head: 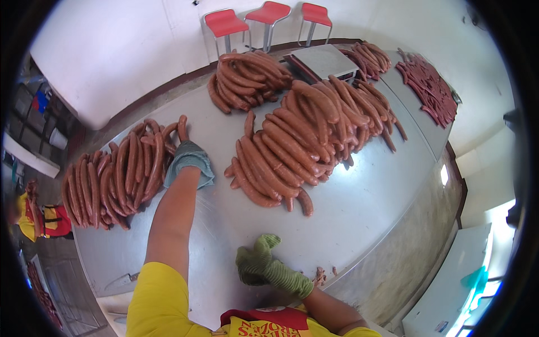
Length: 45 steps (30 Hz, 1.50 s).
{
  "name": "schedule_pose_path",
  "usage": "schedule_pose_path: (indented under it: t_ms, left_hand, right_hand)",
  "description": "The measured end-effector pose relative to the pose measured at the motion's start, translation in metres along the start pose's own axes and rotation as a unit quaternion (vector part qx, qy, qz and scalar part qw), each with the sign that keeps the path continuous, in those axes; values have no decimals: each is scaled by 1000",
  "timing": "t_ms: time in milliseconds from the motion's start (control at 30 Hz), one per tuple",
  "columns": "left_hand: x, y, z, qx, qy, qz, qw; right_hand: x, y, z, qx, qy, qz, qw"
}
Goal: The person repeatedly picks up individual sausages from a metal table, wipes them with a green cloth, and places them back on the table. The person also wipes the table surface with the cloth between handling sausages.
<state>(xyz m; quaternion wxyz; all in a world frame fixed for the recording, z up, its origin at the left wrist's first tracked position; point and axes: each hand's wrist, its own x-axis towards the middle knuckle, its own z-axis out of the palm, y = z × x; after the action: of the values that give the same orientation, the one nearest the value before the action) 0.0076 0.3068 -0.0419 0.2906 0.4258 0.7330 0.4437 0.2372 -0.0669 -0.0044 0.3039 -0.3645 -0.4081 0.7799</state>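
Observation:
My left hand [189, 162], in a loose blue-green glove, reaches out to the right edge of a heap of sausages [122, 172] on a steel table [219, 223]. One sausage [182, 127] shows just past it; the glove hides the fingers, so its hold cannot be told. Nearer my body, my right hand [257, 260], in a ribbed green glove, hovers or rests near the table's front edge with the thumb raised; nothing is seen in it. A large pile of thick sausages [290, 147] lies ahead, with another heap [248, 80] behind it.
A scale with a steel top [322, 61] stands at the back. Thin dark sausages [429, 90] lie at the far right. A knife [122, 281] lies at the near left, and meat scraps [320, 276] near my right wrist. Red stools [227, 23] stand behind; another person [46, 219] is at far left.

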Motion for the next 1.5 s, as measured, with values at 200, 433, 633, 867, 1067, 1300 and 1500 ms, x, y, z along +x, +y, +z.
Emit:
schedule_pose_path:
  t_ms: [200, 433, 633, 867, 1067, 1300, 1500]
  left_hand:
    - [-4, 12, -45, 416, -155, 182, 877]
    - [-202, 33, -174, 311, -247, 545, 738]
    - [-318, -24, -159, 293, -363, 374, 802]
    - [-424, -29, -279, 277, -467, 418, 728]
    - [-395, 18, -263, 173, -334, 247, 893]
    - [-369, 117, -252, -370, -234, -16, 899]
    - [-379, 63, -242, -233, -136, 242, 932]
  right_hand:
    - [-10, -16, -11, -38, 33, -19, 999]
    - [17, -52, -12, -632, 229, -162, 722]
    - [102, -57, 44, -331, 338, -190, 860]
    - [84, -84, 9, 76, 250, -349, 900]
    - [14, -98, 62, -700, 332, -116, 622]
    - [21, -54, 166, -58, 106, -431, 894]
    - [36, -14, 114, -565, 149, -233, 778]
